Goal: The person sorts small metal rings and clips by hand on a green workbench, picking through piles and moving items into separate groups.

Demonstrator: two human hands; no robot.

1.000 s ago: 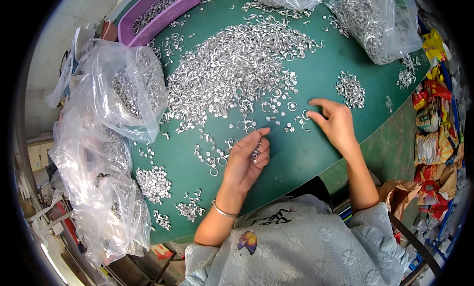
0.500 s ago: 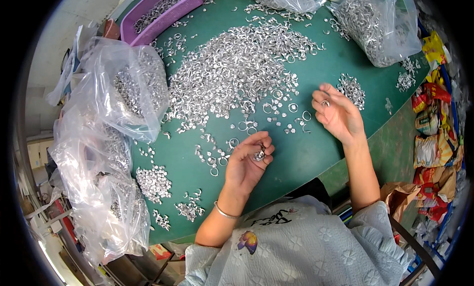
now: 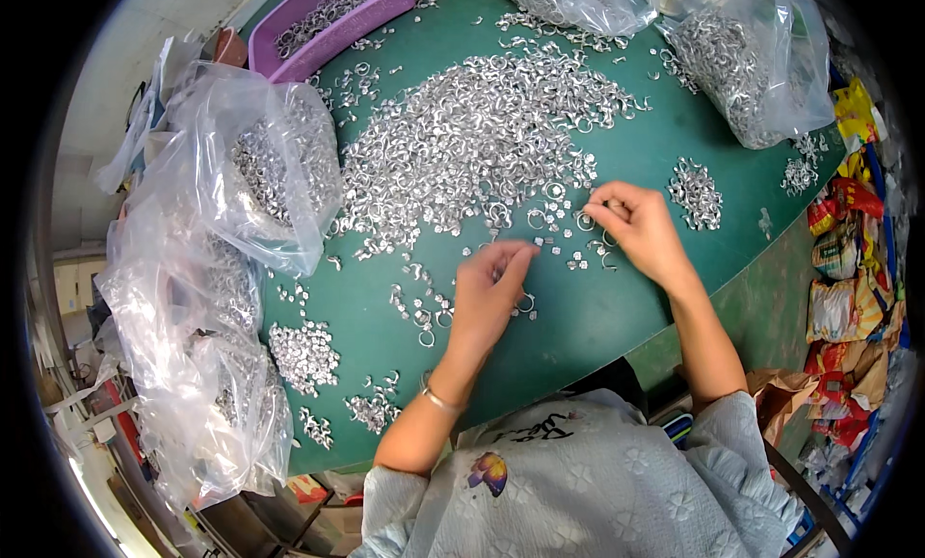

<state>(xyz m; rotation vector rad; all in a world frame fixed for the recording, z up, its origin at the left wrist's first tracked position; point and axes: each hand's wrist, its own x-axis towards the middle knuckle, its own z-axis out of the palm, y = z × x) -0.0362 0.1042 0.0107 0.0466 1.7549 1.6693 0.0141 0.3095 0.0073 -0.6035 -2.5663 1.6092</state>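
My left hand (image 3: 489, 296) is closed over the near side of the table, thumb and fingertips together. A silver ring (image 3: 527, 305) pokes out by its curled fingers; whatever else lies in the palm is hidden. Farther right, my right hand (image 3: 638, 232) reaches down with thumb and forefinger pinched at a thin silver ring (image 3: 584, 222). Around both hands lie loose rings and small flower-shaped metal pieces (image 3: 577, 262). Just beyond them spreads a large heap of small silver metal parts (image 3: 462, 139) on the green table (image 3: 568, 332).
Clear plastic bags (image 3: 207, 163) of metal parts line the left edge. Another full bag (image 3: 747, 76) stands at the far right. A purple basket (image 3: 332, 39) holds more parts at the back left. Small sorted piles (image 3: 303, 358) sit at left, and one pile (image 3: 696, 194) at right.
My right hand has come down and left, from raised with curled fingers to pinching at a ring. My left hand has turned over slightly and risen a little, its fingers drawn together.
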